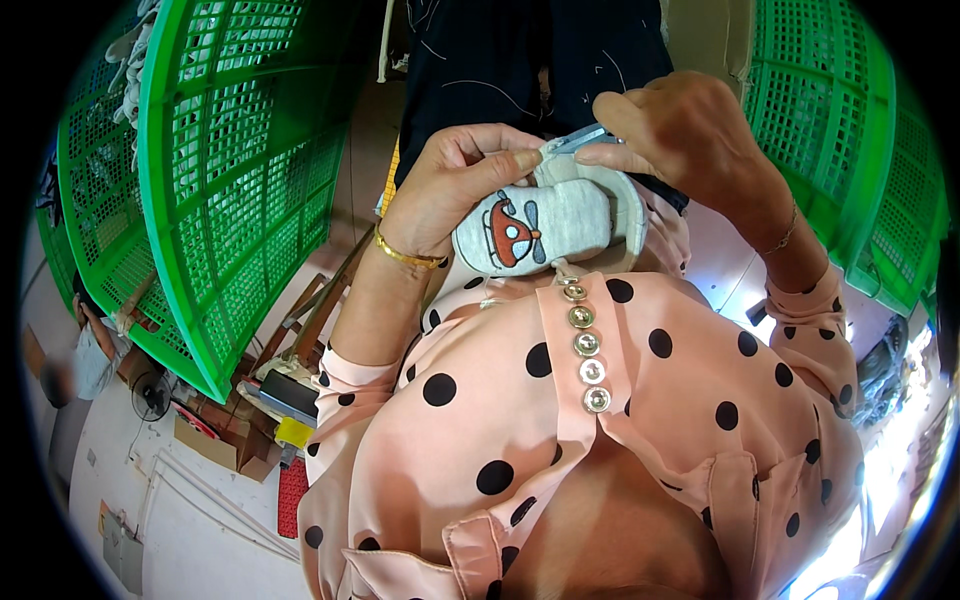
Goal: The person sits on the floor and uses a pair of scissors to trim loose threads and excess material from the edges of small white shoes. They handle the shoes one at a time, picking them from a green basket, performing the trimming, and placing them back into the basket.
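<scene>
A small pale grey fabric shoe [575, 212] with an orange-red helicopter motif on its toe lies over my lap. My left hand [460, 175] is closed on its side and upper edge, thumb and fingers pinching the fabric. My right hand [675, 130] is closed around small blue-grey thread snips [583, 138]. Their tip meets the shoe's edge beside my left fingertips. Part of the snips is hidden inside my right hand. A second pale rim shows at the shoe's right side; I cannot tell whether it belongs to another shoe.
Tall green plastic crates [250, 150] stand at the left, with pale items at the far-left top. More green crates [820, 130] rise at the right. Behind at lower left are a cardboard box [225, 445], a fan [150, 396] and another person [95, 355]. Loose threads lie on my dark trousers [480, 60].
</scene>
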Demonstrator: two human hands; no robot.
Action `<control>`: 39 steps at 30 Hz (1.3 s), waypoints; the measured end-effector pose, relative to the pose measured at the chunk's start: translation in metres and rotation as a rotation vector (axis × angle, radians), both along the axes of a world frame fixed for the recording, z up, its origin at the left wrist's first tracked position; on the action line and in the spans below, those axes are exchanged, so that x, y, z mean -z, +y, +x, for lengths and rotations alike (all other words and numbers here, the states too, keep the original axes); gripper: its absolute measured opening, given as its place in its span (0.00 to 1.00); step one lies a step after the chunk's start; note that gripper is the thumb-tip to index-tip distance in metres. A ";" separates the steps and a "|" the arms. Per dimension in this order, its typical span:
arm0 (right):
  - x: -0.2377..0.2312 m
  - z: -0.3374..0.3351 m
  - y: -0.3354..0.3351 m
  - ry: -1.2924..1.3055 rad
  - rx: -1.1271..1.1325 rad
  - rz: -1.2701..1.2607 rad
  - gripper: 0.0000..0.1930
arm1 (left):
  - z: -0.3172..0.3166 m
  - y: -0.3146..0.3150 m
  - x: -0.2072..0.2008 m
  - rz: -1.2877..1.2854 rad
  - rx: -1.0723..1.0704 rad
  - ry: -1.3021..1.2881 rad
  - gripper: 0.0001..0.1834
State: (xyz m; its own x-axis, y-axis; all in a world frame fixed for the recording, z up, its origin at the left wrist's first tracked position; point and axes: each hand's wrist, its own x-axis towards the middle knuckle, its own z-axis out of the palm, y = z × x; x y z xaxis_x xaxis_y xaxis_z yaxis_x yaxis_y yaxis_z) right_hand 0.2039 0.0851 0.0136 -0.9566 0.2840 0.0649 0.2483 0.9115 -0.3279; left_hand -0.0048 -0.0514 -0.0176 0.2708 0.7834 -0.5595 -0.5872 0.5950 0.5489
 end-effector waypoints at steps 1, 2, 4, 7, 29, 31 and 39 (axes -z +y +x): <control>0.000 0.000 0.000 -0.007 -0.003 -0.012 0.22 | 0.000 0.000 -0.001 0.001 0.004 0.011 0.09; 0.000 0.000 0.000 -0.014 -0.007 -0.023 0.23 | 0.000 -0.001 -0.001 0.001 0.008 0.022 0.09; 0.002 0.001 0.000 0.006 0.034 -0.164 0.23 | 0.000 0.000 -0.002 0.001 0.019 0.057 0.09; 0.009 0.002 -0.003 -0.063 0.165 -0.465 0.21 | 0.000 0.002 -0.004 -0.002 0.040 0.086 0.09; -0.006 -0.006 -0.020 -0.008 0.386 -1.158 0.10 | 0.007 0.009 -0.024 0.858 0.132 1.277 0.07; -0.004 -0.007 -0.023 0.018 0.398 -1.165 0.10 | 0.008 0.009 -0.022 0.926 0.128 1.335 0.05; -0.006 -0.004 -0.018 -0.007 0.492 -1.243 0.12 | -0.011 0.020 -0.010 0.684 -0.106 1.587 0.10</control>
